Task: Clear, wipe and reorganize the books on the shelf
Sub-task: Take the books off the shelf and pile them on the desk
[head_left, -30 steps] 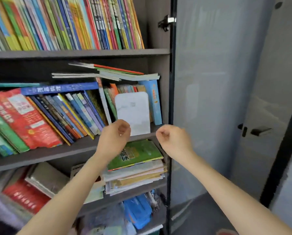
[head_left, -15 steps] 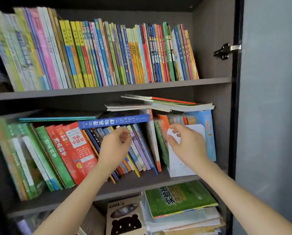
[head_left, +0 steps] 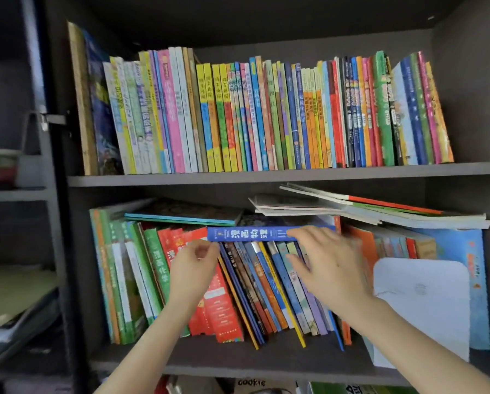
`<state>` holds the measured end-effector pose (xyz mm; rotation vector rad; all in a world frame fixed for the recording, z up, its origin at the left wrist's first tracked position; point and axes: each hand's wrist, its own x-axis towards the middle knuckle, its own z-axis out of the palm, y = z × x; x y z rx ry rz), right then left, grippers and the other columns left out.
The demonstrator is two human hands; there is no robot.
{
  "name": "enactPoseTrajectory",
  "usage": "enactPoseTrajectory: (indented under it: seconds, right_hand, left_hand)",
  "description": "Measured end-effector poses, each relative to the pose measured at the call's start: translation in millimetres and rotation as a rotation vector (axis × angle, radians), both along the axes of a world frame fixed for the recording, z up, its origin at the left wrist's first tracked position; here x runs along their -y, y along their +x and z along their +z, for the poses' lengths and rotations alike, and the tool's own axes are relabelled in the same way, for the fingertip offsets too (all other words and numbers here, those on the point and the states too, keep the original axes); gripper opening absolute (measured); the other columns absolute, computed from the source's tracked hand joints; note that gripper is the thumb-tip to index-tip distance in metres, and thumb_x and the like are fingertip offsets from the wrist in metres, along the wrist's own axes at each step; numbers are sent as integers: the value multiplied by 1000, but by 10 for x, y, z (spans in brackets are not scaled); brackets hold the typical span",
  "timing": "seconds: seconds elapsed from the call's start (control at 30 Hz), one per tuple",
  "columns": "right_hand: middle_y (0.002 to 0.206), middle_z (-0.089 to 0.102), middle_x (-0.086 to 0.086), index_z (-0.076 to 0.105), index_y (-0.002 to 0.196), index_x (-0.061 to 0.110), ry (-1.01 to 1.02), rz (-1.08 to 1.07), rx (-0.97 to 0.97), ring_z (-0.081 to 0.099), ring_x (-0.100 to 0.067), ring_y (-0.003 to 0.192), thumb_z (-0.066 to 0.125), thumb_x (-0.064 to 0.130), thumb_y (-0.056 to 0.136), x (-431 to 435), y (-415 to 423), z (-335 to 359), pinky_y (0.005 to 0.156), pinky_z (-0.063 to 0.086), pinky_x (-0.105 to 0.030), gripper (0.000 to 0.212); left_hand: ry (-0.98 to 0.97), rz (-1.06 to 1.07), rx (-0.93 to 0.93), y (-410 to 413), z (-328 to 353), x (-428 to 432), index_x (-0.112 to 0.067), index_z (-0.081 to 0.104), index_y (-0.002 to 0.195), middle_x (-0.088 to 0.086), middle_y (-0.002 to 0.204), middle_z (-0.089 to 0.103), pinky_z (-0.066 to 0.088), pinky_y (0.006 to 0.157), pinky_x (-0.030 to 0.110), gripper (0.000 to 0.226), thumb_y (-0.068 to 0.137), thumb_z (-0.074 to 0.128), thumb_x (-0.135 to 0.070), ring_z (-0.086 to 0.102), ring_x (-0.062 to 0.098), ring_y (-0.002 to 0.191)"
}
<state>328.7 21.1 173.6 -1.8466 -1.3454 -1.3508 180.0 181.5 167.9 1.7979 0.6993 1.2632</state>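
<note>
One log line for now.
target: blue book lying flat | left hand: curled at its left end, grip unclear | right hand: open, at its right end

The blue spine [head_left: 252,234] lying flat in front of you is glossy printed card. The leaning book spines [head_left: 269,285] under it have the same sheen. Below them, your shelf board [head_left: 266,362] looks like smooth, matt dark-grey laminate. To the right of the blue spine, the white sheet [head_left: 422,308] is dull and paper-like. Far up-left of it, the hinge [head_left: 43,120] looks like grey metal.
</note>
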Motion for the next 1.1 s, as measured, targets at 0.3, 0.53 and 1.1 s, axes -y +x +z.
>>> enactPoseTrajectory:
  seconds: [0.3, 0.53, 1.1]
  right_hand:
    - [122, 62, -20, 68, 111, 9, -113, -55, 188, 56, -38, 115, 87, 15, 56, -544, -34, 161, 107, 26, -55, 59]
    - [117, 61, -21, 55, 115, 2, 376, -82, 125, 49, -34, 110, 64, 23, 81, 224, 274, 306, 105, 29, -49, 41]
    - [59, 60, -3, 66, 69, 12, 75, -152, 188, 58, -27, 54, 87, 11, 57, 421, 908, 653, 46, 36, -25, 24]
  left_hand:
    - [-454, 81, 252, -112, 475, -688, -1, 55, 91, 17, 78, 65, 58, 59, 32, 24, 94, 59, -25, 64, 25, 61]
    - [-372, 203, 150, 61, 642, -774, -3, 48, 70, 11, 60, 53, 54, 71, 40, 29, 90, 63, -18, 53, 26, 57]
    - [-185, -668, -40, 682, 616, 1074, -19, 58, 112, -6, 105, 69, 56, 87, 28, 46, 77, 67, -46, 67, 9, 97]
